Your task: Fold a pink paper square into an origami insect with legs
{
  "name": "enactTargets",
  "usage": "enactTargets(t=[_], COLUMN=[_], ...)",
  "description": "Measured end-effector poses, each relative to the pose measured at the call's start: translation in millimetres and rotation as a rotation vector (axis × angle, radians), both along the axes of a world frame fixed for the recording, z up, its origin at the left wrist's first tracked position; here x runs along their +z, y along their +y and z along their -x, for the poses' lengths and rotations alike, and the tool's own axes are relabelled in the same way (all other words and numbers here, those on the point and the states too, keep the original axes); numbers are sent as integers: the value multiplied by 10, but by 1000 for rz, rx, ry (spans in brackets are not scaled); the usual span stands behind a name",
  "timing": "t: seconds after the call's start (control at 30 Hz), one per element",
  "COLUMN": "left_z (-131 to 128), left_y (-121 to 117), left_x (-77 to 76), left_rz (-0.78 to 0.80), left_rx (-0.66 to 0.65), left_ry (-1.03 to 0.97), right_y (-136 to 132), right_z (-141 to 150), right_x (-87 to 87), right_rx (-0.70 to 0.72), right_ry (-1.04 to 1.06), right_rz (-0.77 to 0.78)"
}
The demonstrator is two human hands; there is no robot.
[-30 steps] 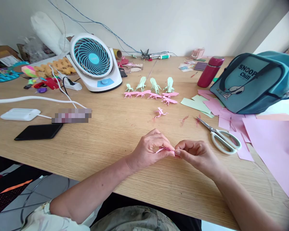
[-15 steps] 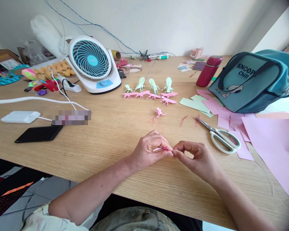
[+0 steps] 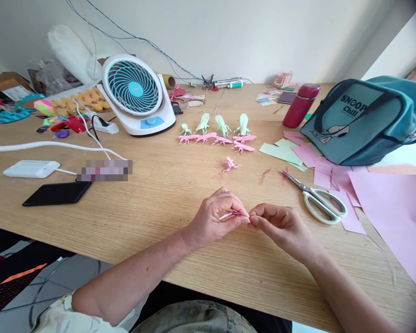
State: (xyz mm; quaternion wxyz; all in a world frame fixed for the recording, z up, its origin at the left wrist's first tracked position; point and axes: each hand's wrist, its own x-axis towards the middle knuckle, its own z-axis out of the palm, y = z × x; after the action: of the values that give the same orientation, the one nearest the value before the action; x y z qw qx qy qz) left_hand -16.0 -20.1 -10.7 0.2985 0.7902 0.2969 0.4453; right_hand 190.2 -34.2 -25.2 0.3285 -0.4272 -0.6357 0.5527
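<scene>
Between finger and thumb, my left hand [image 3: 219, 215] pinches a small folded pink paper piece [image 3: 229, 216], mostly covered by the fingers. My right hand [image 3: 277, 224] is closed in a pinch at the right end of the same piece, its fingertips touching those of the left. Beyond the hands lies a single pink origami figure [image 3: 230, 164]. Farther back several pink origami figures [image 3: 205, 137] stand in a row, with several pale green ones [image 3: 222, 125] behind them. To the right of my right hand rest scissors [image 3: 321, 201] with white handles.
Pink paper sheets [image 3: 395, 203] and green strips [image 3: 280, 155] cover the right side. Behind them stand a teal bag [image 3: 357, 122] and a red flask [image 3: 301, 106]. At the left are a fan [image 3: 135, 92], a black phone [image 3: 57, 194], a white adapter [image 3: 31, 169] and cables.
The right fingers have shifted slightly at the end of the pink paper piece, with the thumb drawn in closer. The left hand keeps its pinch; the whole view has moved a little.
</scene>
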Motion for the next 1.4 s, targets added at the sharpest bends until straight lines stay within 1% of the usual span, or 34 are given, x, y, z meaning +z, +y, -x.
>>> enactTargets(t=[0.23,0.37,0.5,0.67,0.77,0.9,0.97,1.03,1.13,1.23,1.3,1.4], left_z=[-18,-22,-5,-3,-14,-17,-18,-25,-43,-63,-71,-76], left_y=[-11,-2,19,21,6,-7,-8,-11,-22,-36,-44,-53], left_x=[-32,-53,-69,-78,-69,-73,-83,-89,-88,-84,-87,-93], left_rz=[64,102,97,92,132,222,269,312,370,406,414,429], left_rx=[-22,-43,-35,-20,-17,-3,-4,-3,-2,-7,-17,-40], left_ry=[-52,-73,-46,-71,-95,-197,-242,-282,-332,-339,-339,-363], right_y=[16,24,21,14,1,-25,-39,-53,-74,-91,-102,-119], right_z=[42,51,21,-8,-4,15,28,46,84,123,135,126], right_x=[55,65,16,-23,-10,20,20,10,1,20,40,56], right_rx=[29,28,15,18,10,-6,-24,-62,-137,-174,-181,-169], right_ry=[78,107,51,-17,-26,10,31,22,-57,-120,-125,-136], right_rz=[104,124,79,11,-27,-96,-159,-269,-511,-733,-819,-896])
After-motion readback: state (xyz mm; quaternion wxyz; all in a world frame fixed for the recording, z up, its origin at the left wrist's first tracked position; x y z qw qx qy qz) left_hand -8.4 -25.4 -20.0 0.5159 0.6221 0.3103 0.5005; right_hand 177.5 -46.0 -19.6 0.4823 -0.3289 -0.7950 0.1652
